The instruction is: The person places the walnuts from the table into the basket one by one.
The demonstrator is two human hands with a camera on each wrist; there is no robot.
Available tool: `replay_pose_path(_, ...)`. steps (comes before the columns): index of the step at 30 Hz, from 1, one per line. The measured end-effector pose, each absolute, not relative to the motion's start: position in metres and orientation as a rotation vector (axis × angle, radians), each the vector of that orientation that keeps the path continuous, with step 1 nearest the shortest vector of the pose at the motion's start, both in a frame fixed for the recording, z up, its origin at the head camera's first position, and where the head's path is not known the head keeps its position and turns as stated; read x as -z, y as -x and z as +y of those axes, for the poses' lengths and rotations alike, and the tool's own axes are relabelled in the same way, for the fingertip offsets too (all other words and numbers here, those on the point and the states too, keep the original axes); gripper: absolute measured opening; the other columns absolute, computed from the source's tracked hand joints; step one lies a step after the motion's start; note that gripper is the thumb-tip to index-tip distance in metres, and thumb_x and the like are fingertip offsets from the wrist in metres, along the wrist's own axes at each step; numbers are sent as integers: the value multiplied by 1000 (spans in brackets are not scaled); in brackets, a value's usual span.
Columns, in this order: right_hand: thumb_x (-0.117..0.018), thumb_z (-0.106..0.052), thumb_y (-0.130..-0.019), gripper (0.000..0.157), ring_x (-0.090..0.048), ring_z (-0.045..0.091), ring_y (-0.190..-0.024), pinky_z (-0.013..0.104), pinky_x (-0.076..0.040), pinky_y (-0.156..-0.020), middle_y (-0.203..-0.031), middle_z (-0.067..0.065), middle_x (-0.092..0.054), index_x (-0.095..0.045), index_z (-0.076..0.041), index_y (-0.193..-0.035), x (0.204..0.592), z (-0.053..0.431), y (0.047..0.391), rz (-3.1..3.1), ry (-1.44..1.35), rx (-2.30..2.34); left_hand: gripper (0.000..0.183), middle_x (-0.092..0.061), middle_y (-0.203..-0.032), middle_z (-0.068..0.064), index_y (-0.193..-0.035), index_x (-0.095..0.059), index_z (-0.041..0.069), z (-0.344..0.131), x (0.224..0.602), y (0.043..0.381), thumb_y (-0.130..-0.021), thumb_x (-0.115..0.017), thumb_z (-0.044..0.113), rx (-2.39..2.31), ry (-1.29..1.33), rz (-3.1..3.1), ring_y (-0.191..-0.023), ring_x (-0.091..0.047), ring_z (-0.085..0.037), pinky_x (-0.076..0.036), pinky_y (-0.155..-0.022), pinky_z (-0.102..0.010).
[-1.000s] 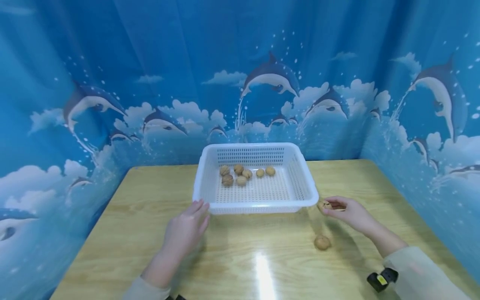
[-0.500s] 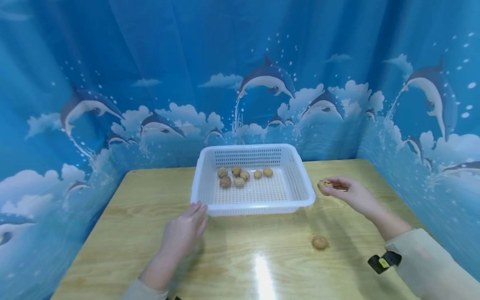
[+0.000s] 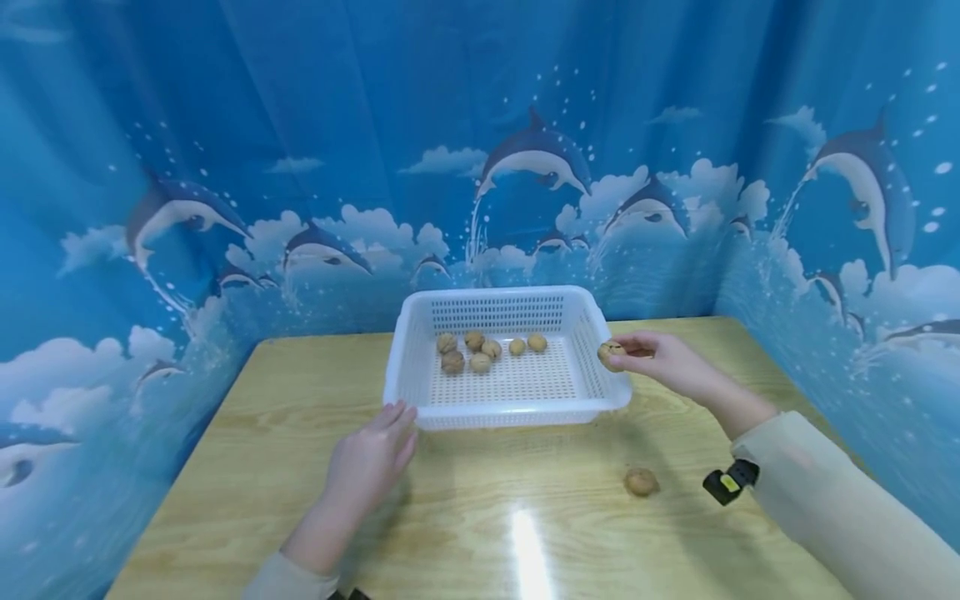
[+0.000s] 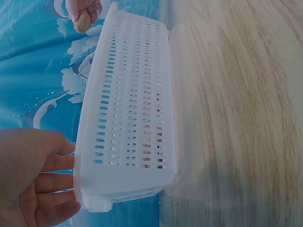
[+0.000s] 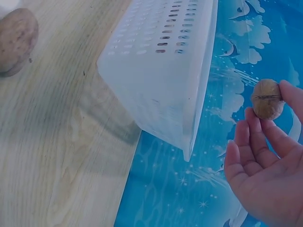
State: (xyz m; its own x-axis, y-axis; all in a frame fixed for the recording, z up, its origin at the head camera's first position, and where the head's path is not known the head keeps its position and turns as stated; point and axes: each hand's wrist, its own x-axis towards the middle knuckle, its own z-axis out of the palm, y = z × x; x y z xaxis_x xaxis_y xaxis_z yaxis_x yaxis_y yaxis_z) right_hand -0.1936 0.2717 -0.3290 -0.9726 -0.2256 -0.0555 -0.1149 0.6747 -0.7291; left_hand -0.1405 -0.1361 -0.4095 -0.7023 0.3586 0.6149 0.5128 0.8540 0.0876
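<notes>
Between thumb and fingertips my right hand point(image 3: 671, 362) pinches a walnut point(image 3: 609, 354), which overlaps the right rim of the white plastic basket point(image 3: 487, 410) in the head view. The right wrist view shows that walnut's point(image 5: 267, 99) seam facing the camera, up beyond the basket's rim. My left hand point(image 3: 367, 458) touches the basket's front left corner with its fingertips, the fingers fairly straight. Seen from the left wrist, those fingertips point(image 4: 64, 210) lie right at the rim. Several walnuts point(image 3: 452, 362) lie inside the basket, mostly left of its middle.
One more walnut point(image 3: 641, 482) lies on the wooden table point(image 3: 262, 450), in front of the basket's right side. Behind and along the sides hangs a blue curtain point(image 3: 420, 108) printed with dolphins. A black wrist camera point(image 3: 729, 482) sits below the right sleeve.
My right hand has lifted the walnut from beside the basket's front right corner and carried it up and left to the right rim. The left hand has stayed at its corner.
</notes>
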Motion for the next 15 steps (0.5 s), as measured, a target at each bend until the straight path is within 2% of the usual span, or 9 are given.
replay_pose_path(5,-61,-49,-86,72,-47,36,-119,52,-45,-94,-131,20,-49,-43,-3,-137,330,263,205,2690,286,1177,35,-65,-112,-15,-107,-69,4,-136,409,141,-74,-77,15,339,631,-2432,-95,-65,-31,-57,-53,-39)
replay_pose_path(11,-60,-43,-88,62,-51,35,-116,52,-45,-94,-128,20,-53,-47,-3,-134,328,254,221,2683,412,1133,35,-65,-112,-15,-108,-69,4,-137,408,143,-76,-76,16,343,634,-2443,-95,-65,-31,-58,-54,-39)
replay_pose_path(15,-60,-42,-89,63,-51,34,-116,52,-44,-95,-127,19,-54,-46,-1,-135,324,248,230,2673,452,1107,34,-65,-112,-15,-108,-69,5,-137,408,143,-76,-76,16,349,631,-2460,-95,-65,-31,-57,-54,-40)
